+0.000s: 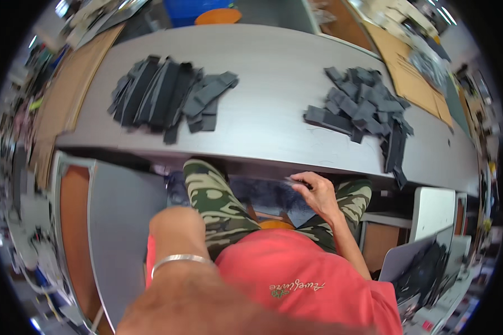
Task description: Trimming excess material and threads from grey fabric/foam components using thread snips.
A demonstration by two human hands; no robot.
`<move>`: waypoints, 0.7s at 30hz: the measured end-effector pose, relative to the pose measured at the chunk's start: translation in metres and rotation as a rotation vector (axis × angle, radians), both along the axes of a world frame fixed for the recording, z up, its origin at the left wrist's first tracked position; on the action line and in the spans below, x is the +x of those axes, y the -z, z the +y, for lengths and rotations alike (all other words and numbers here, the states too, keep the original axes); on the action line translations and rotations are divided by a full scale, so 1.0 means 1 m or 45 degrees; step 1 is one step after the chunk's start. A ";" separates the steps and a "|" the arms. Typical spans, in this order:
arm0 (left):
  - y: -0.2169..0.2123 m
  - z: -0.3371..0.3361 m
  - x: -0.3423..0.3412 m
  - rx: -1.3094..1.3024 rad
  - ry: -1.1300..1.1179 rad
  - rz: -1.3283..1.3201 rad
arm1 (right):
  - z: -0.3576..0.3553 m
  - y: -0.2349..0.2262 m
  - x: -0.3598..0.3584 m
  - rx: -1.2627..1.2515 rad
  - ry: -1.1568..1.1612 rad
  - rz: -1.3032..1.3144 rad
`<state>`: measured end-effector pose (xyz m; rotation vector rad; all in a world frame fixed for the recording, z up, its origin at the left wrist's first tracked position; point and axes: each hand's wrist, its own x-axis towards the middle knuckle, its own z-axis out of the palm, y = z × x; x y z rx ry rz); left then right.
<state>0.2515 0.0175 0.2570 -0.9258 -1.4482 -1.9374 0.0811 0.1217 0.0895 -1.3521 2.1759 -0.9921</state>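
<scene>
My right hand (317, 194) is over my right thigh, just below the near edge of the table (262, 84). Its thumb and forefinger are pinched together around a small, thin greyish thing (290, 180), too small to name. Close to the camera, my left hand (207, 307) is raised and blurred, a silver bangle (183, 259) around its wrist; its fingers are hidden beyond the lower edge. On the table's left lies a stack of dark grey and black fabric strips (162, 92). A looser heap of short grey fabric pieces (363, 106) lies on the right.
Cardboard sheets lie along the table's left (75, 92) and right (408, 72) sides. A blue container (190, 8) and an orange stool top (218, 17) stand beyond the far edge. Grey panels (128, 223) flank my left side; a pale board (432, 215) stands at my right.
</scene>
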 end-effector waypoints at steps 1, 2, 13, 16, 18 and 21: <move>0.004 0.010 -0.005 0.013 0.099 0.086 | 0.007 0.000 -0.012 0.042 -0.029 0.016; 0.006 0.014 0.001 0.022 0.225 0.155 | 0.015 0.002 -0.014 0.077 -0.031 0.015; -0.014 -0.007 -0.009 0.082 1.035 0.516 | 0.044 0.022 -0.014 0.018 -0.025 0.060; -0.007 -0.010 -0.015 0.136 0.996 0.362 | 0.055 0.026 -0.029 0.008 0.095 0.094; -0.002 0.011 -0.026 0.164 0.653 0.126 | 0.053 0.041 -0.047 -0.204 0.247 0.042; -0.030 0.077 -0.019 0.830 0.954 -0.238 | 0.037 0.048 -0.096 -0.400 0.574 -0.325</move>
